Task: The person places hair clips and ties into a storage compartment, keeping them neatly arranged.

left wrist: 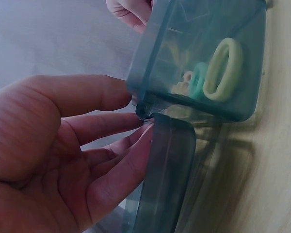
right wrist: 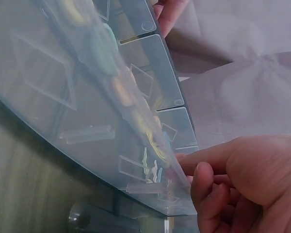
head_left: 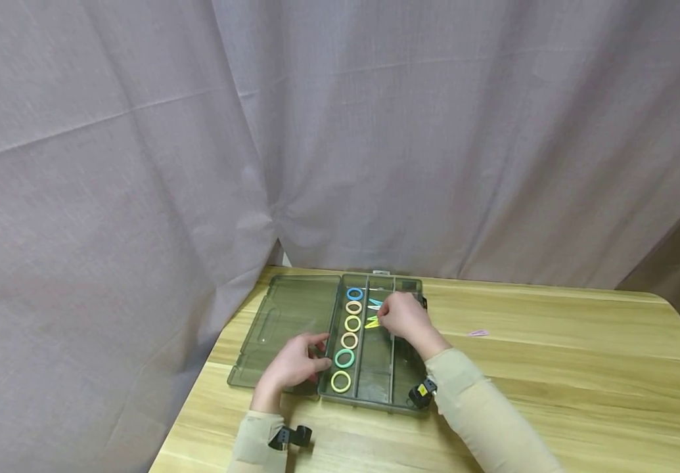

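A smoky clear divided box [head_left: 375, 374] lies on the table with its lid [head_left: 298, 302] folded out to the left. My left hand [head_left: 298, 360] is at the hinge side, thumb on the box's edge and loosely bent fingers against the lid [left wrist: 167, 170]. Rings run down the left compartment, among them a blue ring [head_left: 354, 294], a green ring [head_left: 344, 359] and a yellow ring [head_left: 341, 382]. Over the middle compartment, my right hand [head_left: 403, 316] has curled fingers and pinches the end of a yellow hair clip [head_left: 371, 324]. Beyond it lies a blue hair clip [head_left: 376, 302].
A pink hair clip [head_left: 478, 333] lies on the wooden table [head_left: 552, 368], to the right of the box. Grey curtains [head_left: 387, 164] hang behind and to the left of the table. Long dividers [head_left: 391, 368] split the box lengthwise.
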Demonstrator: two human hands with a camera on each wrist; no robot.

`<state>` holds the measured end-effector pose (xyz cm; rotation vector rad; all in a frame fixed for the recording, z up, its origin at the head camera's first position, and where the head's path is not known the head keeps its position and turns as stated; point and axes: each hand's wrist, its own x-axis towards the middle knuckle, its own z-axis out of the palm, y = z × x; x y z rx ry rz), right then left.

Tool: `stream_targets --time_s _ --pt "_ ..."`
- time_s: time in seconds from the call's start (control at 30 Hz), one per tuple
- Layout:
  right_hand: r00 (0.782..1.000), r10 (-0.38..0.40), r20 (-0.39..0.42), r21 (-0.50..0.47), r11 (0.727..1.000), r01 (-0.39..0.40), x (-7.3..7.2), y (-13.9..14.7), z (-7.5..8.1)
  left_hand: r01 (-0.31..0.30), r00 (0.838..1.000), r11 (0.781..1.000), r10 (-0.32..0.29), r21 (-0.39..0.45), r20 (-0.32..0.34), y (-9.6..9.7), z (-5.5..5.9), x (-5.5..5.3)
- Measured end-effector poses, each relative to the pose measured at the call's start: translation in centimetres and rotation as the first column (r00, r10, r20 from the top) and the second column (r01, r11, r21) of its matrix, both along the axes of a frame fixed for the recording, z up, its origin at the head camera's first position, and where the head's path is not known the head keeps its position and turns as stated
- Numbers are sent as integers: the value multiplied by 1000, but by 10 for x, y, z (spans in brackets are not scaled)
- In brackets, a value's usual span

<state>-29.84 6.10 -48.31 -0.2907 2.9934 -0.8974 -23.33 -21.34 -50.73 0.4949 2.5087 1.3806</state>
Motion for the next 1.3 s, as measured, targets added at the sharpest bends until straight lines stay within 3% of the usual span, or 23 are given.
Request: stream_targets --time_s 0.23,0.5,0.67,1.13,1.3 --pt "1000 8 -18 -19 1000 -8 -1 5 -4 1 1000 1000 -1 9 2 0 0 0" --pt "997 -4 -79 148 989 16 1 1 -8 2 1000 1000 -2 20 3 0 -1 1" --pt "996 1 -92 167 986 15 2 0 -7 2 1000 1000 -3 18 6 0 -3 0" --pt "995 39 -88 57 998 -34 5 8 -3 1 1000 1000 -1 7 7 -1 -2 -1" --pt "989 93 -119 -60 993 -100 6 17 -9 -3 1000 1000 3 9 8 -1 -2 -1"
